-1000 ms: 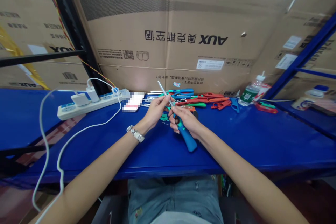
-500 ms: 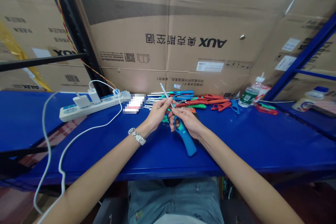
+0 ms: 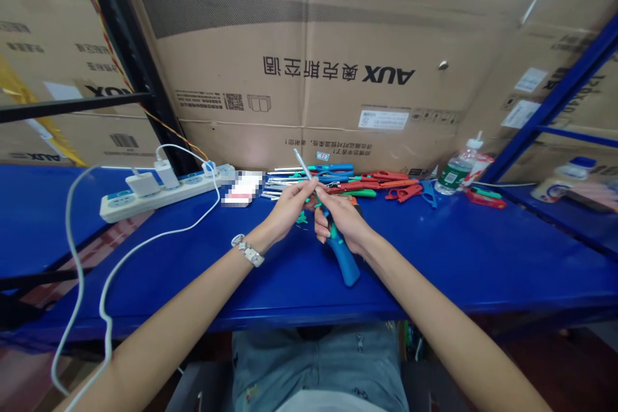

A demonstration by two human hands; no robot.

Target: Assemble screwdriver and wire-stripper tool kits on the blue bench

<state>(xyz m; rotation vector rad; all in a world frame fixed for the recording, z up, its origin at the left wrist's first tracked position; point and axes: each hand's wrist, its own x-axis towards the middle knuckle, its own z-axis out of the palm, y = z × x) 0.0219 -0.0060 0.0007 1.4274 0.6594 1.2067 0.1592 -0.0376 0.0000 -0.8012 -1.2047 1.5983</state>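
Note:
My right hand [image 3: 340, 219] grips a blue long-necked lighter [image 3: 346, 262] by its handle, which points down toward me over the blue table [image 3: 434, 257]. The lighter's thin metal tube [image 3: 303, 164] sticks up and away to the left. My left hand [image 3: 288, 205], with a watch on its wrist, pinches that tube just above the handle. A small green part [image 3: 302, 218] lies on the table under my hands.
A pile of blue, red and green lighters and metal tubes [image 3: 357, 181] lies behind my hands. A power strip [image 3: 159, 192] with chargers and a white cable [image 3: 145, 241] sits at left. Bottles [image 3: 456, 170] stand at right; cardboard boxes [image 3: 313, 64] wall the back.
Both hands and the lighter stay nearly in place; my left fingers have slid slightly along the tube. The view has shifted a little.

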